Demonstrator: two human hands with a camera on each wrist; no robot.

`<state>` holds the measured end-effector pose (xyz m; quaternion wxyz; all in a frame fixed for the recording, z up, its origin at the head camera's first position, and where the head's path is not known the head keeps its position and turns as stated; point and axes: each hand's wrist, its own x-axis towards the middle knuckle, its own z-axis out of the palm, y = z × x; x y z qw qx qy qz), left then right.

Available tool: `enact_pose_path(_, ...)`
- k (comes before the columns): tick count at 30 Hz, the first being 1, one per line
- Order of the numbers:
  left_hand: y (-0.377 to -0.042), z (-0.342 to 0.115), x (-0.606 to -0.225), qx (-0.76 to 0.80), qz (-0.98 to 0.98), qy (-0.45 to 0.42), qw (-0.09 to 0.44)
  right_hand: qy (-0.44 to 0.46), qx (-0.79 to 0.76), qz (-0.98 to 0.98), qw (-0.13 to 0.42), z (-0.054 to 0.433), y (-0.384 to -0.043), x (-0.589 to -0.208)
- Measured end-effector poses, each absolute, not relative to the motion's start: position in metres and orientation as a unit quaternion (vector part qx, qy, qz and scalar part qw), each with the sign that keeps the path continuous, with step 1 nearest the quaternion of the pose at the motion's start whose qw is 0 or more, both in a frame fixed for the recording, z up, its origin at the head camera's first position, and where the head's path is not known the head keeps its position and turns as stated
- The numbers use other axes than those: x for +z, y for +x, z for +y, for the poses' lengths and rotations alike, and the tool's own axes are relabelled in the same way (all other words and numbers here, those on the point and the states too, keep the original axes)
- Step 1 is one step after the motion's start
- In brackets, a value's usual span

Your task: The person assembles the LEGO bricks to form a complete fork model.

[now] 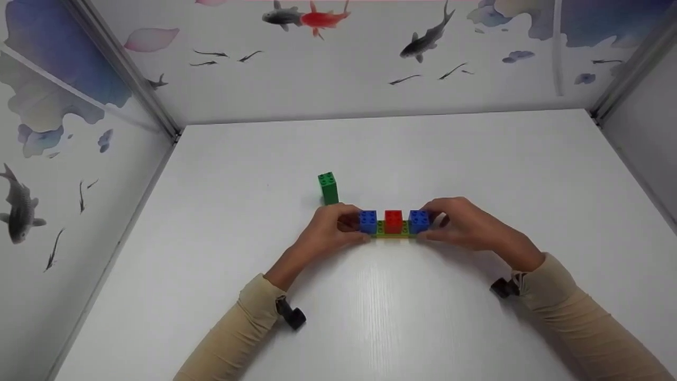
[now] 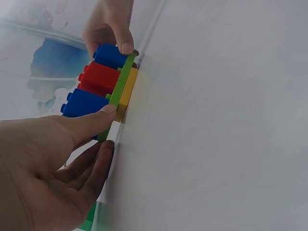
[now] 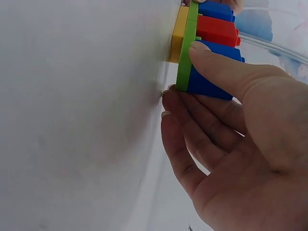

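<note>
Both hands hold a toy brick build low over the white table. A red brick stands in its middle between a left blue brick and a right blue brick. These stand on light green flat bricks, seen edge-on in the wrist views, with a yellow brick under their middle. My left hand pinches the left end, its thumb on the green edge. At the right end my right hand grips likewise, thumb over the green edge and blue brick. Its fingertips reach underneath.
A tall dark green brick stack stands on the table just behind my left hand. White panels with painted fish border the table at the back and left; a plain panel is at the right.
</note>
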<state>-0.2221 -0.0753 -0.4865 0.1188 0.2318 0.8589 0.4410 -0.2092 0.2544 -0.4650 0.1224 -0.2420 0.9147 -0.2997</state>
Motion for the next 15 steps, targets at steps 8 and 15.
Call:
enact_pose_path(8, -0.2243, -0.0779, -0.4896, 0.421, 0.863, 0.259, 0.1, -0.243, -0.297, 0.913, 0.143, 0.2523, -0.2096, -0.4665)
enact_pose_path(15, -0.2233, -0.076, -0.4846, 0.402, 0.871, 0.261, 0.111, -0.257, -0.309, 0.906, 0.135, 0.2561, -0.2119, -0.4679)
